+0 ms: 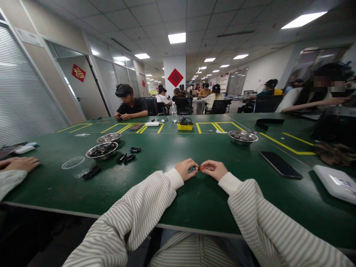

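Over the green table (172,148), my left hand (187,170) pinches a small black part (195,168). My right hand (214,170) has its fingertips closed on a small orange piece (201,168). The two small things meet or nearly meet between the hands; fingertips cover part of both. To the left, several black parts (129,158) lie beside a metal bowl (102,150) filled with similar dark parts.
A second metal bowl (109,138) stands behind the first, another bowl (243,137) at the right. Around are a clear plastic cup (75,165), a phone (280,164), a white box (335,181), a yellow tray (185,127) and a bottle (174,112). A co-worker's hand (26,163) rests at far left.
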A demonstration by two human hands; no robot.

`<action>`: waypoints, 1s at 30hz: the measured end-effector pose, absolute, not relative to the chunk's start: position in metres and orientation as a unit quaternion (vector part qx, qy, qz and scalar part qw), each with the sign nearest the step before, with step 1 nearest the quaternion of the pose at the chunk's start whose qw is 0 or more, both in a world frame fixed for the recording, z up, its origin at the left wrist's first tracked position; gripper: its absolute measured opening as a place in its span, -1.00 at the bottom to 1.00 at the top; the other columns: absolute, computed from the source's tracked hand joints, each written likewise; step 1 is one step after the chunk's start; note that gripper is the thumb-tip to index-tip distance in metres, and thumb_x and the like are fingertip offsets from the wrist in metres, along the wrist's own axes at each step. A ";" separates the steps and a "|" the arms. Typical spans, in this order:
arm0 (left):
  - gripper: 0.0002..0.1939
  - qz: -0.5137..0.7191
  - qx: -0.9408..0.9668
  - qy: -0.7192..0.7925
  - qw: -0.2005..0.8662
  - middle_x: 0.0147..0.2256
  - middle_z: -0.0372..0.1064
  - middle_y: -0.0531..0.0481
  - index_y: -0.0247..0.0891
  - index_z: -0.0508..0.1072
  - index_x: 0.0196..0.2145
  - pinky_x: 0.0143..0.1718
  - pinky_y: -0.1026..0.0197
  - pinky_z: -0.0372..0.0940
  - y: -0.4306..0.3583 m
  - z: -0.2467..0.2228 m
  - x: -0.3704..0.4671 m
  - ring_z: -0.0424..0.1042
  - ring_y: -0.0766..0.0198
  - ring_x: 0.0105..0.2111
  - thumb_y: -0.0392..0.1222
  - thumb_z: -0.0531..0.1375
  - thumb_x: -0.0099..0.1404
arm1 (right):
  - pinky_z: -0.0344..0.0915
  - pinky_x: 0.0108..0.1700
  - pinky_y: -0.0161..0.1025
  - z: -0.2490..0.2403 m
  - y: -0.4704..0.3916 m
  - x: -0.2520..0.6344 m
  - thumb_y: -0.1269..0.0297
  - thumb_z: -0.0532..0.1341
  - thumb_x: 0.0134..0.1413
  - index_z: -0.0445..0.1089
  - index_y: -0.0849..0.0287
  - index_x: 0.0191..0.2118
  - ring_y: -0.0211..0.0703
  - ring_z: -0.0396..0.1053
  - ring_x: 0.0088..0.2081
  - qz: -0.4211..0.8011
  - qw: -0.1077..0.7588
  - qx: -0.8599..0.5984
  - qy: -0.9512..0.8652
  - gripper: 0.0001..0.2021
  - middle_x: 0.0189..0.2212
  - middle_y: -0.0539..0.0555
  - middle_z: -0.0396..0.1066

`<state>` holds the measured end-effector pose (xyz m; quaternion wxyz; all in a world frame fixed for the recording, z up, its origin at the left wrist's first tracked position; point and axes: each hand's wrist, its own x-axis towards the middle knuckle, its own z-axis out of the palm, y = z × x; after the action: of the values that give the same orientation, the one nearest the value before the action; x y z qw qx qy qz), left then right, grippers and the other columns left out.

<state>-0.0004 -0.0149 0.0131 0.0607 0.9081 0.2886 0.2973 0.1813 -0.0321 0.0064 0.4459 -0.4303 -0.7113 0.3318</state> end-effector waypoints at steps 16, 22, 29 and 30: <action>-0.75 0.327 0.888 0.307 0.097 -0.44 0.23 0.06 -0.28 0.30 -0.33 -0.43 0.37 0.17 -0.009 0.007 0.001 0.21 0.43 -0.51 -0.34 0.07 -0.05 | 0.29 -0.53 -0.37 0.010 -0.035 0.181 0.28 0.18 -0.27 0.35 0.25 -0.41 -0.25 0.32 -0.49 0.236 0.436 -0.440 -0.749 -0.79 -0.50 0.09 0.38; -0.79 0.375 0.852 0.311 0.192 -0.41 0.31 0.03 -0.29 0.34 -0.35 -0.38 0.35 0.23 -0.008 0.007 0.005 0.28 0.43 -0.46 -0.36 0.06 -0.02 | 0.28 -0.52 -0.37 0.009 -0.035 0.182 0.31 0.17 -0.26 0.35 0.25 -0.41 -0.27 0.31 -0.50 0.222 0.424 -0.448 -0.755 -0.81 -0.50 0.08 0.38; -0.84 0.442 0.770 0.310 0.339 -0.29 0.31 -0.07 -0.33 0.36 -0.39 -0.36 0.32 0.26 -0.013 0.005 0.015 0.31 0.34 -0.32 -0.30 0.14 -0.02 | 0.29 -0.50 -0.35 0.009 -0.034 0.181 0.32 0.17 -0.27 0.34 0.28 -0.38 -0.25 0.32 -0.49 0.242 0.441 -0.443 -0.742 -0.79 -0.51 0.10 0.37; -0.83 0.442 0.760 0.313 0.360 -0.33 0.33 -0.07 -0.34 0.36 -0.39 -0.37 0.32 0.26 -0.014 0.004 0.016 0.32 0.34 -0.35 -0.30 0.15 -0.03 | 0.30 -0.50 -0.35 0.009 -0.034 0.181 0.32 0.17 -0.27 0.33 0.28 -0.38 -0.25 0.32 -0.49 0.247 0.446 -0.441 -0.739 -0.79 -0.51 0.10 0.37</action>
<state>0.0163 -0.0137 0.0039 0.3601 0.7598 0.3131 0.4415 0.1809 -0.0343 0.0090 0.4456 -0.4413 -0.7388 0.2468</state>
